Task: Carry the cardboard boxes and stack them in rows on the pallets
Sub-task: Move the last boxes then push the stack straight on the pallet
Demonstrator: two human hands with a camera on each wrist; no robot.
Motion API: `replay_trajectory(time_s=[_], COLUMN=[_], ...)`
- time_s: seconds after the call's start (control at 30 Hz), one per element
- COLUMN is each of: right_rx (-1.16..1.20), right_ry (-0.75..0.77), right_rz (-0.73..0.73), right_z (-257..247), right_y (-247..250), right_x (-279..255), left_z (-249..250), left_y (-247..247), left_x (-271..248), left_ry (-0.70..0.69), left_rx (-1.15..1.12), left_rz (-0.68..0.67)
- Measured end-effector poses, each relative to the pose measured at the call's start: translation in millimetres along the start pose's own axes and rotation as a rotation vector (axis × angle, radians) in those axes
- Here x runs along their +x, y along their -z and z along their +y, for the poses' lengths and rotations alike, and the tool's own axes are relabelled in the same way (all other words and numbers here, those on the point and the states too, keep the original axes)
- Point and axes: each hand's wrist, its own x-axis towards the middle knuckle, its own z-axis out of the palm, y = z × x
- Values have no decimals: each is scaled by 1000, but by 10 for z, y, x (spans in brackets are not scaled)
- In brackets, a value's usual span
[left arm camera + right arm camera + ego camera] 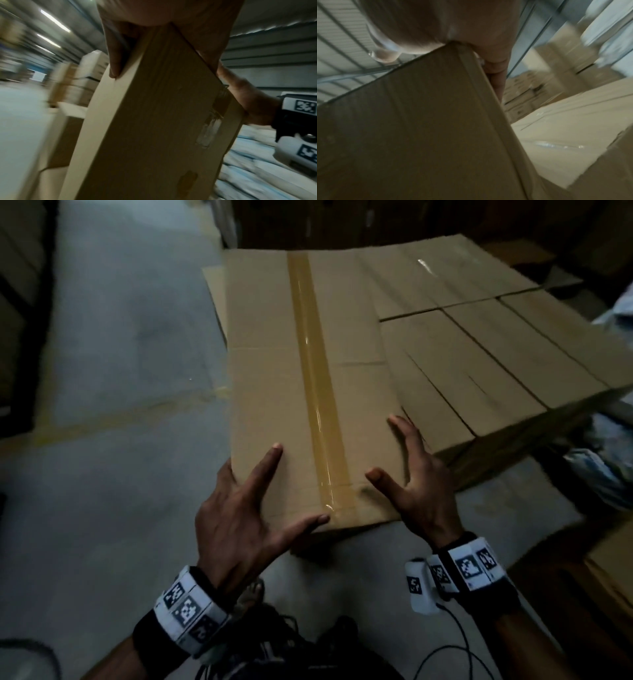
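Note:
A long cardboard box [308,371] sealed with a strip of brown tape runs away from me, its near end out over the floor. My left hand [239,508] straddles its near-left corner, index finger and thumb spread straight on top and the other fingers down the side. My right hand [421,484] straddles the near-right corner the same way. The box corner [154,121] is wedged into my left palm, and its other corner [419,128] into my right palm. A layer of stacked boxes [496,354] lies close along its right side.
Grey concrete floor [102,371] spreads to the left. A flat cardboard sheet [214,296] pokes out beyond the box's left edge. White and blue sacks [609,460] lie at the right, another box [613,570] at lower right. Tall box stacks [77,88] stand in the distance.

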Motion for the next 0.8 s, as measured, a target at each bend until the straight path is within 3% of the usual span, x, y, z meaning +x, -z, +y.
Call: replay_trajectory(time_s=[0.17, 0.3, 0.8], right_rx=[8, -16, -94], right_ry=[48, 13, -68], right_rz=[-132, -216, -324], right_z=[407, 618, 1334], right_y=[64, 4, -459], right_x=[66, 54, 130], left_z=[218, 123, -280], left_y=[-202, -372, -1445], left_x=[-306, -401, -365], left_ry=[105, 129, 158], left_rx=[14, 4, -119], left_rz=[-50, -180, -294])
